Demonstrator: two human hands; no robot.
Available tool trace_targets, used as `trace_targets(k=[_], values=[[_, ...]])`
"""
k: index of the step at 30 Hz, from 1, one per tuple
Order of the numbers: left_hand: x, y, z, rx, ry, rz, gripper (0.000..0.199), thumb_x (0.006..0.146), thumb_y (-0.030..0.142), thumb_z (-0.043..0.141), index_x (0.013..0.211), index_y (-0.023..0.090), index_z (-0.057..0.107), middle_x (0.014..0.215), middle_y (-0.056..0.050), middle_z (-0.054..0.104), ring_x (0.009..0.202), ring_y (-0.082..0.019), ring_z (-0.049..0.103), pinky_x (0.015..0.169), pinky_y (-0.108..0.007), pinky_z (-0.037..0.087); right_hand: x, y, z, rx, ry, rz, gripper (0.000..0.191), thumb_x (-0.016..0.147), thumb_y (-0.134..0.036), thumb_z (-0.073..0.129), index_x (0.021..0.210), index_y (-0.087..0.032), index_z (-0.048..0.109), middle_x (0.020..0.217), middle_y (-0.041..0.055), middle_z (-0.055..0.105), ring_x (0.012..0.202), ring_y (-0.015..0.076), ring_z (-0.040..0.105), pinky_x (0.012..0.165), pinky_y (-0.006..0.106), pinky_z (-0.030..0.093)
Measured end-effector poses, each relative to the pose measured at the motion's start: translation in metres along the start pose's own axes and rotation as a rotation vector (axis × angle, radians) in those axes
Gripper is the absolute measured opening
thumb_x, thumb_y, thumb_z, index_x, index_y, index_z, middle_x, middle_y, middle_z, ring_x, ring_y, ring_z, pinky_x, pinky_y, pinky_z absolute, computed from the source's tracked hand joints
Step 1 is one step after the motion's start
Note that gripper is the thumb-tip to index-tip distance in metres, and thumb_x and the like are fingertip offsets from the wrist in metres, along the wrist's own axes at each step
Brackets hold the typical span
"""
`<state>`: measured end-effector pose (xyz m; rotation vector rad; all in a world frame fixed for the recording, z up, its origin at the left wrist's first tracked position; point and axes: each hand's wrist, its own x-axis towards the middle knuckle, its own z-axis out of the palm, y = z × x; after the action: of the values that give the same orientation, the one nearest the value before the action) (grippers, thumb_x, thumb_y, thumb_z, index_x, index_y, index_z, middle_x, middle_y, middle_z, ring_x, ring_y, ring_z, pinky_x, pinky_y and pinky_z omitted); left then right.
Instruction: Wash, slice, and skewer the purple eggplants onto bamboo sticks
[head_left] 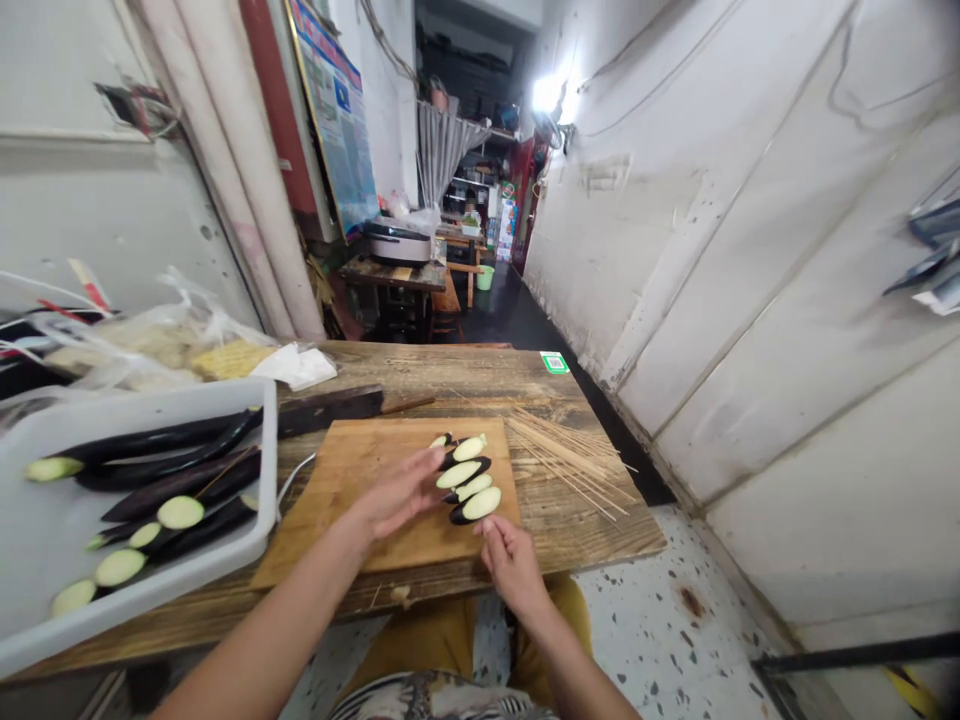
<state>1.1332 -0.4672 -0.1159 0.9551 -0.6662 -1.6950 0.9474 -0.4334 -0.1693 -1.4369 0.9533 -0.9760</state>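
"Speckled floor point(637, 620) comes first, then the worktop point(581, 540). What's nearest on it?"

"The right hand point(514, 562), over the near edge. It's curled in beside the closest of the slices point(461, 472); whether it pinches anything, I can't tell."

"Where are they exactly?"

"In a row on the board point(360, 450), toward its right edge, pale faces mostly up."

"And the left hand point(401, 492)?"

"On the row's left side, loose, clenching nothing. I can't tell if it touches them."

"What could go wrong there?"

"A sharp pull might drag the row off the board, whose near edge sits close to the worktop's own. Any point hidden among the slices could prick the left hand, though I can't see one."

"To the sides?"

"At the left end, a tray point(187, 583) of eggplants point(187, 460), some cut. By the right edge, loose skewers point(574, 450); a careless sweep could send some to the floor."

"Farther?"

"A cleaver point(330, 412) behind the board's far-left corner: reaching across unwatched risks a cut. Then a QR card point(554, 362) at the far-right corner and, past the far edge, a cooker point(397, 242)."
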Motion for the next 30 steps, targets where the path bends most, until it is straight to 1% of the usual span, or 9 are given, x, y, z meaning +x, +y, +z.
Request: trace_targets(k=[3, 6, 9, 12, 15, 19, 22, 26, 30], values=[[-0.008, -0.009, -0.001, -0.005, -0.031, -0.029, 0.039, 0.072, 0.025, 0.071, 0.108, 0.013, 0.061, 0.098, -0.012, 0.069, 0.087, -0.021, 0.066, 0.076, -0.033, 0.053, 0.005, 0.003, 0.006, -0.014, -0.038, 0.002, 0.043, 0.088, -0.057, 0.039, 0.08, -0.017, 0.053, 0.041, -0.011, 0.029, 0.035, 0.0065, 0.023, 0.037, 0.02, 0.017], [-0.01, -0.016, -0.007, -0.071, 0.044, 0.037, 0.042, 0.07, 0.022, 0.073, 0.109, 0.012, 0.06, 0.097, -0.012, 0.07, 0.085, -0.021, 0.066, 0.078, -0.035, 0.053, 0.009, 0.006, 0.009, -0.046, -0.063, 0.034, 0.045, 0.086, -0.058, 0.043, 0.083, -0.016, 0.058, 0.042, -0.0102, 0.03, 0.035, 0.0071, 0.026, 0.036, 0.02, 0.018], [-0.009, -0.014, -0.02, -0.158, 0.149, 0.068, 0.042, 0.067, 0.019, 0.075, 0.106, 0.012, 0.061, 0.092, -0.011, 0.071, 0.081, -0.02, 0.067, 0.077, -0.033, 0.053, 0.012, 0.009, 0.01, -0.136, -0.045, -0.021, 0.043, 0.083, -0.057, 0.05, 0.084, -0.016, 0.063, 0.049, -0.0051, 0.042, 0.043, 0.0097, 0.037, 0.039, 0.02, 0.027], [-0.01, -0.007, -0.033, -0.29, 0.123, 0.048, 0.037, 0.07, 0.031, 0.072, 0.103, 0.014, 0.063, 0.095, -0.011, 0.07, 0.083, -0.021, 0.066, 0.076, -0.033, 0.053, 0.015, 0.013, 0.013, -0.196, -0.027, -0.05, 0.042, 0.084, -0.055, 0.048, 0.084, -0.017, 0.065, 0.056, -0.0006, 0.05, 0.051, 0.0128, 0.044, 0.042, 0.021, 0.032], [-0.014, -0.003, -0.041, -0.362, 0.104, 0.058, 0.036, 0.073, 0.042, 0.067, 0.1, 0.016, 0.065, 0.096, -0.01, 0.07, 0.083, -0.021, 0.066, 0.073, -0.033, 0.053, 0.016, 0.019, 0.017, -0.198, -0.035, -0.022, 0.044, 0.085, -0.057, 0.045, 0.083, -0.017, 0.065, 0.054, -0.0004, 0.048, 0.048, 0.0131, 0.041, 0.041, 0.022, 0.031], [-0.022, -0.004, -0.049, -0.269, 0.27, 0.154, 0.03, 0.064, 0.023, 0.077, 0.091, 0.016, 0.067, 0.08, -0.005, 0.071, 0.066, -0.015, 0.064, 0.062, -0.026, 0.051, 0.017, 0.027, 0.019, -0.189, -0.068, -0.012, 0.046, 0.082, -0.06, 0.048, 0.081, -0.018, 0.067, 0.053, 0.0004, 0.047, 0.049, 0.0145, 0.043, 0.041, 0.022, 0.031], [-0.028, -0.004, -0.053, -0.226, 0.278, 0.212, 0.032, 0.06, 0.023, 0.08, 0.088, 0.014, 0.069, 0.079, -0.006, 0.071, 0.068, -0.014, 0.063, 0.063, -0.024, 0.05, 0.017, 0.03, 0.018, -0.191, -0.093, -0.013, 0.045, 0.08, -0.061, 0.051, 0.083, -0.019, 0.068, 0.054, 0.0018, 0.05, 0.051, 0.0159, 0.045, 0.041, 0.023, 0.032], [-0.033, -0.004, -0.055, -0.206, 0.261, 0.279, 0.037, 0.057, 0.029, 0.081, 0.088, 0.012, 0.071, 0.081, -0.008, 0.072, 0.071, -0.014, 0.063, 0.067, -0.023, 0.048, 0.015, 0.031, 0.02, -0.132, -0.111, 0.017, 0.047, 0.076, -0.064, 0.055, 0.082, -0.019, 0.068, 0.056, 0.0012, 0.051, 0.046, 0.0133, 0.042, 0.041, 0.023, 0.033], [-0.034, -0.005, -0.057, -0.203, 0.258, 0.277, 0.039, 0.055, 0.032, 0.082, 0.087, 0.012, 0.072, 0.081, -0.009, 0.072, 0.071, -0.015, 0.064, 0.069, -0.025, 0.046, 0.017, 0.027, 0.021, 0.039, -0.242, 0.194, 0.053, 0.07, -0.07, 0.057, 0.077, -0.018, 0.063, 0.039, -0.0092, 0.03, 0.031, 0.0058, 0.022, 0.032, 0.019, 0.021]])
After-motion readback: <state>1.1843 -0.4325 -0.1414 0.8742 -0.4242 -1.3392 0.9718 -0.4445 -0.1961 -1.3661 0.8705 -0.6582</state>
